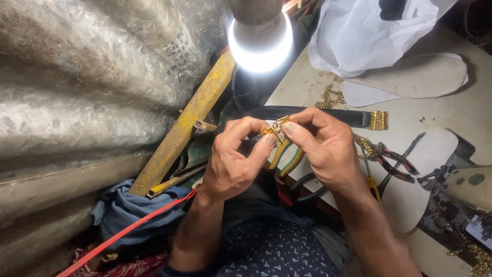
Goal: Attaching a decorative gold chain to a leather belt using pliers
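Left hand [233, 161] + right hand [320, 146]: pinch one gold ornament [277, 128] | two shoe soles [415, 77]

Light source: one bare lamp [260, 38] just above the hands, blown out to pure white.
Glare: a halo spreads from it onto the corrugated metal sheet [92, 77].
Hands: the left hand [233, 159] and right hand [320, 149] are warmly lit and sharp.
Shadows: deep below the wrists and at the lower left corner.
Bench [435, 107]: evenly lit, slightly soft at the right edge.
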